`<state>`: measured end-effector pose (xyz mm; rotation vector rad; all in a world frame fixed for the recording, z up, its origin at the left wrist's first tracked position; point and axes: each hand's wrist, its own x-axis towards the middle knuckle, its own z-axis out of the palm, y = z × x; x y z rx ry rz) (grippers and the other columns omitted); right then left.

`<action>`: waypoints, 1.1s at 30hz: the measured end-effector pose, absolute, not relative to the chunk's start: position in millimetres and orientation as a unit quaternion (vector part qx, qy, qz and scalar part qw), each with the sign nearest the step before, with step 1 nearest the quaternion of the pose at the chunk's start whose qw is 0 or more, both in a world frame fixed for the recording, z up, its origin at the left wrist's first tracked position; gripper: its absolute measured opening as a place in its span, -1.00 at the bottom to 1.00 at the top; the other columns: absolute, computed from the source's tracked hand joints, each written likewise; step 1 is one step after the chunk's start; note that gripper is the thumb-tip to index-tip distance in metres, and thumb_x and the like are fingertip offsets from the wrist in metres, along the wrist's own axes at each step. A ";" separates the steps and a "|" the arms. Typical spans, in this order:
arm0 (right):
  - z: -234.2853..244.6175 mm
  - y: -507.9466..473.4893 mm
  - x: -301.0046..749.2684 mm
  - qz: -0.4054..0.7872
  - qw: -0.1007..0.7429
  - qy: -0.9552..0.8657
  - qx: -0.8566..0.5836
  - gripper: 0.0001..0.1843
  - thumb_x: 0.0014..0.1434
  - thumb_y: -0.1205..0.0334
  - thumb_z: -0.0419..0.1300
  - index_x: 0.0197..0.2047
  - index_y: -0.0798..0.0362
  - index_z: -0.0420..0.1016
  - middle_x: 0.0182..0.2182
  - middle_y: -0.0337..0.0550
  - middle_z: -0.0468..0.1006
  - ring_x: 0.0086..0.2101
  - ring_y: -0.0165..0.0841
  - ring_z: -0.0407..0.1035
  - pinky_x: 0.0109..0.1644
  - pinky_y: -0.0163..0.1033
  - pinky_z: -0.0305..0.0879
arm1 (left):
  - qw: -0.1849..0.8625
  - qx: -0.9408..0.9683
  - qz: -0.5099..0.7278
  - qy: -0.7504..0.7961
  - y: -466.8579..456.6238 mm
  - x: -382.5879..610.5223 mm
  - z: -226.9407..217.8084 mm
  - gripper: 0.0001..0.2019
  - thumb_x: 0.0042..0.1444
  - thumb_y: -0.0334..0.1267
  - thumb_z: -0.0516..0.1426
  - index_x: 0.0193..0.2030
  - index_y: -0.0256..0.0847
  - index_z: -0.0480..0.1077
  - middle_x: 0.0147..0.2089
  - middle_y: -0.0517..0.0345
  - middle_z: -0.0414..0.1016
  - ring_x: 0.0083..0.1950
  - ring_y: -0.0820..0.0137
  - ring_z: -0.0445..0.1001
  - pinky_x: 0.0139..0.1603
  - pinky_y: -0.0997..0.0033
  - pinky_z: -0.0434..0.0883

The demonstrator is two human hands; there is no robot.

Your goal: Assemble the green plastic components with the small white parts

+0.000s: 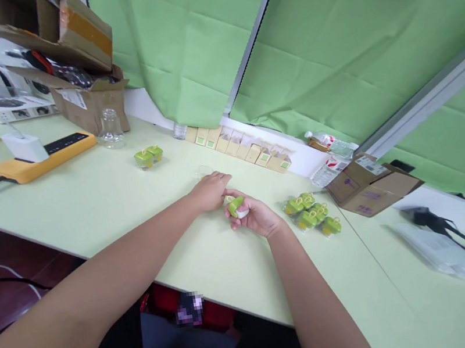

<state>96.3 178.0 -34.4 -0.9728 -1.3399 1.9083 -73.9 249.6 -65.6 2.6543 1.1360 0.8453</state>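
Observation:
My right hand (259, 217) is closed around a small green-and-white plastic item (236, 205), held above the table with the palm turned up. My left hand (212, 190) is just beside it, back of the hand toward me. Its visible fingers stretch to the right, and its thumb and palm are hidden; nothing shows in it. Behind my left hand lies a small clear plastic piece (204, 172), partly covered. To the right of my right hand stands a group of several clear little cups with green lids (309, 218). Two similar green-lidded cups (149, 156) stand farther left.
A row of small tan boxes (241, 148) lines the table's back edge. An orange power strip (53, 155), a clear bottle-shaped piece (111, 128) and cardboard boxes (89, 105) are at left. Plastic bottles (332, 164), another carton (371, 184) and a black strap (463, 237) lie at right.

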 end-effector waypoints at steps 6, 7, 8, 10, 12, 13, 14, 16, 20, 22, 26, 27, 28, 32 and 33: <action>-28.9 172.8 96.1 0.719 0.286 -0.515 -0.370 -0.37 -0.12 0.31 0.13 0.11 -0.04 0.31 -0.42 -0.25 0.50 -0.55 -0.42 0.23 -0.36 -0.20 0.40 | 0.050 0.893 0.277 0.352 251.9 -75.6 -66.7 -0.57 -0.03 -0.57 0.06 0.01 -0.28 0.43 0.15 -0.10 0.44 0.24 0.16 0.28 0.19 0.18 0.30; -28.2 172.3 96.5 0.717 0.285 -0.516 -0.372 -0.36 -0.13 0.32 0.13 0.10 -0.05 0.31 -0.42 -0.26 0.51 -0.55 -0.42 0.23 -0.35 -0.20 0.40 | 0.054 0.898 0.271 0.341 252.6 -75.5 -67.1 -0.58 -0.04 -0.59 0.05 -0.03 -0.27 0.46 0.16 -0.09 0.45 0.25 0.17 0.29 0.20 0.18 0.30; -27.5 171.9 96.9 0.715 0.284 -0.517 -0.375 -0.35 -0.14 0.32 0.13 0.10 -0.05 0.30 -0.42 -0.27 0.51 -0.55 -0.42 0.23 -0.34 -0.19 0.41 | 0.059 0.902 0.265 0.335 253.2 -75.4 -67.4 -0.60 -0.05 -0.61 0.05 -0.08 -0.26 0.48 0.17 -0.07 0.45 0.25 0.17 0.30 0.22 0.17 0.28; -26.6 171.5 97.7 0.711 0.279 -0.520 -0.383 -0.34 -0.15 0.33 0.14 0.10 -0.07 0.28 -0.42 -0.28 0.52 -0.55 -0.42 0.23 -0.33 -0.18 0.41 | 0.074 0.905 0.253 0.333 253.6 -75.0 -67.3 -0.64 -0.05 -0.60 0.06 -0.17 -0.22 0.51 0.18 -0.04 0.46 0.25 0.16 0.31 0.23 0.14 0.26; -26.3 171.4 97.9 0.706 0.271 -0.526 -0.390 -0.34 -0.15 0.34 0.14 0.10 -0.08 0.27 -0.42 -0.29 0.52 -0.56 -0.43 0.23 -0.32 -0.18 0.42 | 0.078 0.906 0.243 0.337 253.2 -74.4 -66.8 -0.68 -0.04 -0.59 0.06 -0.21 -0.21 0.51 0.19 -0.03 0.46 0.27 0.13 0.30 0.23 0.09 0.23; -26.4 171.5 97.7 0.703 0.267 -0.529 -0.393 -0.34 -0.16 0.34 0.14 0.10 -0.08 0.27 -0.42 -0.29 0.52 -0.56 -0.43 0.24 -0.32 -0.17 0.42 | 0.072 0.907 0.239 0.340 252.7 -74.0 -66.7 -0.69 -0.03 -0.58 0.07 -0.21 -0.21 0.50 0.19 -0.04 0.46 0.28 0.12 0.29 0.23 0.07 0.23; -26.6 171.7 97.5 0.700 0.264 -0.532 -0.397 -0.34 -0.16 0.33 0.14 0.10 -0.07 0.27 -0.42 -0.29 0.52 -0.56 -0.43 0.24 -0.32 -0.17 0.42 | 0.065 0.908 0.233 0.342 252.2 -73.6 -66.7 -0.71 -0.02 -0.57 0.07 -0.21 -0.22 0.50 0.18 -0.06 0.46 0.27 0.11 0.29 0.22 0.06 0.23; -27.2 172.3 97.1 0.690 0.265 -0.533 -0.411 -0.35 -0.16 0.33 0.14 0.09 -0.06 0.28 -0.43 -0.29 0.52 -0.56 -0.43 0.25 -0.32 -0.17 0.43 | 0.049 0.909 0.219 0.350 251.2 -72.8 -67.3 -0.75 0.01 -0.53 0.07 -0.20 -0.25 0.47 0.13 -0.11 0.49 0.22 0.10 0.33 0.17 0.07 0.26; -27.2 173.2 96.9 0.671 0.265 -0.541 -0.431 -0.33 -0.16 0.33 0.13 0.11 -0.06 0.30 -0.43 -0.29 0.52 -0.56 -0.43 0.27 -0.32 -0.18 0.44 | 0.030 0.904 0.216 0.369 250.2 -73.1 -68.6 -0.75 0.06 -0.42 0.10 -0.09 -0.28 0.42 0.09 -0.16 0.47 0.16 0.09 0.34 0.12 0.11 0.30; -26.7 173.1 97.2 0.667 0.256 -0.552 -0.430 -0.32 -0.14 0.33 0.13 0.13 -0.08 0.31 -0.42 -0.29 0.52 -0.55 -0.43 0.29 -0.30 -0.18 0.45 | 0.027 0.897 0.225 0.380 250.2 -74.2 -68.7 -0.69 0.05 -0.37 0.13 -0.03 -0.28 0.39 0.12 -0.18 0.44 0.17 0.07 0.32 0.11 0.11 0.30; -26.4 172.4 97.2 0.667 0.249 -0.558 -0.425 -0.33 -0.13 0.33 0.14 0.13 -0.06 0.32 -0.41 -0.27 0.52 -0.55 -0.43 0.29 -0.30 -0.18 0.45 | 0.035 0.892 0.223 0.392 250.1 -75.3 -68.1 -0.68 0.04 -0.34 0.16 -0.02 -0.28 0.38 0.11 -0.19 0.43 0.17 0.06 0.31 0.11 0.12 0.30; -26.5 172.2 97.1 0.670 0.252 -0.555 -0.424 -0.33 -0.13 0.33 0.14 0.13 -0.05 0.32 -0.41 -0.27 0.52 -0.55 -0.43 0.28 -0.31 -0.18 0.45 | 0.034 0.894 0.221 0.388 249.9 -75.1 -68.0 -0.70 0.04 -0.35 0.16 -0.04 -0.28 0.39 0.11 -0.18 0.44 0.17 0.06 0.31 0.11 0.13 0.30; -26.7 172.2 97.0 0.672 0.256 -0.550 -0.424 -0.33 -0.13 0.33 0.14 0.13 -0.05 0.31 -0.41 -0.27 0.52 -0.55 -0.43 0.28 -0.31 -0.18 0.45 | 0.033 0.898 0.219 0.381 249.7 -74.9 -67.7 -0.73 0.05 -0.38 0.14 -0.07 -0.28 0.39 0.10 -0.17 0.44 0.17 0.08 0.32 0.11 0.14 0.30; -27.1 172.6 97.4 0.675 0.265 -0.539 -0.429 -0.31 -0.15 0.34 0.15 0.13 -0.04 0.27 -0.42 -0.27 0.52 -0.54 -0.42 0.28 -0.31 -0.17 0.45 | 0.027 0.907 0.220 0.359 247.7 -73.4 -66.0 -0.75 0.04 -0.53 0.05 -0.16 -0.24 0.39 0.06 -0.06 0.48 0.12 0.16 0.36 0.04 0.22 0.32; -27.2 172.9 97.8 0.673 0.265 -0.540 -0.431 -0.30 -0.15 0.35 0.15 0.14 -0.04 0.26 -0.42 -0.27 0.52 -0.54 -0.42 0.28 -0.30 -0.16 0.45 | 0.026 0.907 0.221 0.359 247.2 -73.2 -65.5 -0.73 0.03 -0.55 0.03 -0.16 -0.24 0.39 0.05 -0.04 0.49 0.11 0.18 0.37 0.03 0.23 0.32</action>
